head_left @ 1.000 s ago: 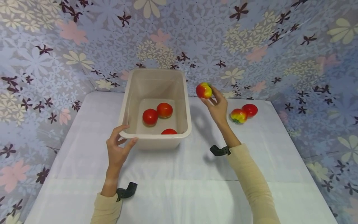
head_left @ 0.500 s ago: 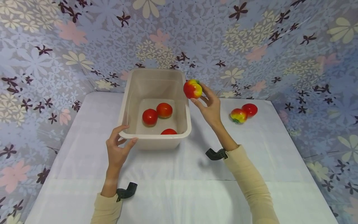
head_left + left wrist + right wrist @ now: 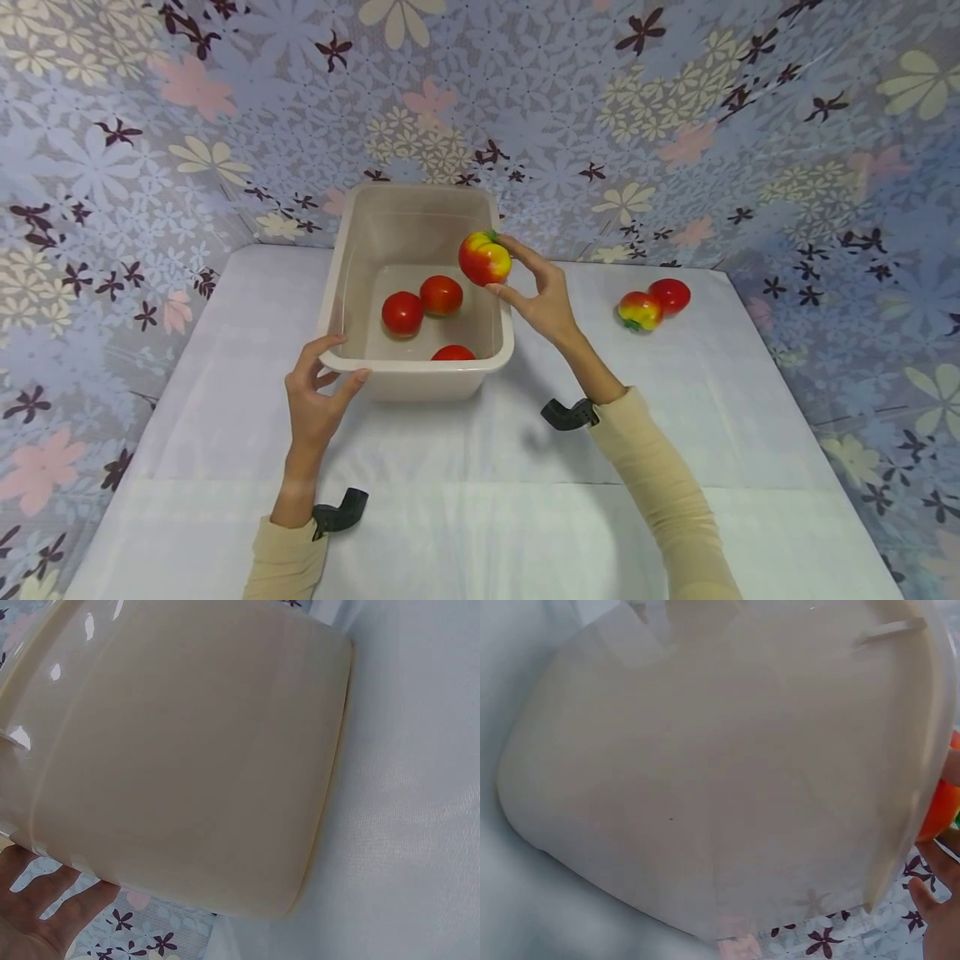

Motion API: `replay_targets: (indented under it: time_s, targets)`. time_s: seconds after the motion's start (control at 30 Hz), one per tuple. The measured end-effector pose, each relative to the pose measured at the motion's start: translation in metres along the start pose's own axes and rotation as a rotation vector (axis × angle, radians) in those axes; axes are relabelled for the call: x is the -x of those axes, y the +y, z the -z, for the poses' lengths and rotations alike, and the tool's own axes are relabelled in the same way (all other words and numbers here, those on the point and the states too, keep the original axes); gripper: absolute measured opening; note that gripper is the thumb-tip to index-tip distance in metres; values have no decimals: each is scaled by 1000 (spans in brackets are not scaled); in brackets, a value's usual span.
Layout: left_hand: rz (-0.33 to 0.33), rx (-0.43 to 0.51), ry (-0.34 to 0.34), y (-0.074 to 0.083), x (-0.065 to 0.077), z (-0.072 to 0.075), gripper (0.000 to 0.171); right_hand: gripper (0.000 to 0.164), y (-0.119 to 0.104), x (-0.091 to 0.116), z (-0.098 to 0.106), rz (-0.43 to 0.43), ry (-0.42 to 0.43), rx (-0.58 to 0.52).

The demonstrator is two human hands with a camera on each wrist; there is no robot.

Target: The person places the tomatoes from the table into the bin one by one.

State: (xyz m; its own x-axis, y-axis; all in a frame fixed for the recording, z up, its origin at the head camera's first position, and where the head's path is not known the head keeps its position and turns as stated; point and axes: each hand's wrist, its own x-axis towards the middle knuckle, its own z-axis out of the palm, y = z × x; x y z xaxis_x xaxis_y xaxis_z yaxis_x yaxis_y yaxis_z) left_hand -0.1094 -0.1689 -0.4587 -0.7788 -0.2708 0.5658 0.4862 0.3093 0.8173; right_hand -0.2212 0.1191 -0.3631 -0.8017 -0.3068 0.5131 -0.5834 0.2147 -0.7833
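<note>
My right hand (image 3: 547, 304) pinches a shiny red-and-yellow fruit (image 3: 483, 258) with a green leafy top between thumb and fingers. It holds the fruit over the right rim of a beige plastic bin (image 3: 420, 365). In the right wrist view, the bin's outer wall (image 3: 705, 765) hides part of this fruit (image 3: 939, 810). At the near left corner of the bin, my left hand (image 3: 315, 400) grips the rim, fingertips over the left edge and thumb at the front. Inside lie a red tomato (image 3: 402, 314), another tomato (image 3: 442, 296) beside it, and a third tomato (image 3: 453, 353) partly hidden by the front rim.
Right of the bin, a red-and-yellow fruit (image 3: 641, 310) and a red fruit (image 3: 670, 296) sit side by side on the white-covered table (image 3: 480, 533). A flower-patterned cloth (image 3: 540, 100) rises behind and at both sides.
My right hand has carried the red-and-yellow fruit leftward, from beside the bin to over its right part. The left hand stays on the rim.
</note>
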Motion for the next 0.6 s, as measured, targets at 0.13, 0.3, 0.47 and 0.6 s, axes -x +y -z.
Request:
replay_targets:
  time_s: [0.13,0.3,0.47,0.6]
  targets:
    - [6,3,0,2,-1,0,52,56,2,2,-4,-5,-39,11]
    - [4,-11,0,3,-2,0,50,56,3,2,-7,-9,-57,7]
    - [16,-8,-1,2,-2,0,53,56,5,2,-6,-2,-49,-6]
    - [9,-7,-1,0,-2,1,53,54,10,3,-1,-8,-13,-6]
